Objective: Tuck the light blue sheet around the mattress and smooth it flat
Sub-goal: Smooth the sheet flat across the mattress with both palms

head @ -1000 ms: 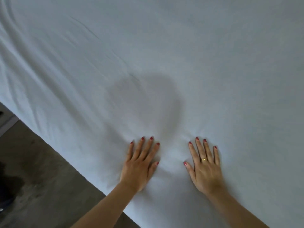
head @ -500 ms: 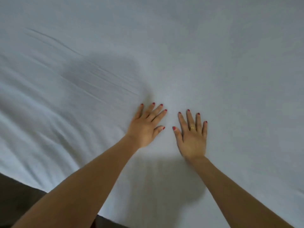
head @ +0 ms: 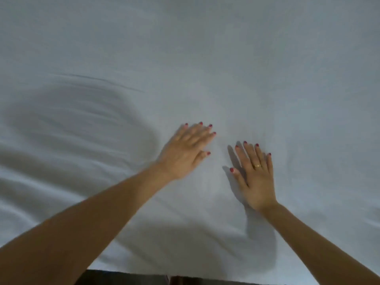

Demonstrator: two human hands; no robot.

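Observation:
The light blue sheet covers the mattress and fills almost the whole view. My left hand lies palm down on it near the centre, fingers spread and pointing away from me. My right hand lies flat beside it, a little nearer to me, fingers apart, with a gold ring on one finger. Neither hand holds any cloth. Long soft wrinkles run across the sheet to the left of my left hand. To the right of my hands the sheet looks smooth.
The near edge of the bed runs along the bottom of the view. Below it shows a dark strip of floor. My shadow falls on the sheet at the left and below my right wrist.
Both hands have slid forward across the sheet, away from the near edge, staying flat. The view has moved with them, so the floor at the left has dropped out of sight.

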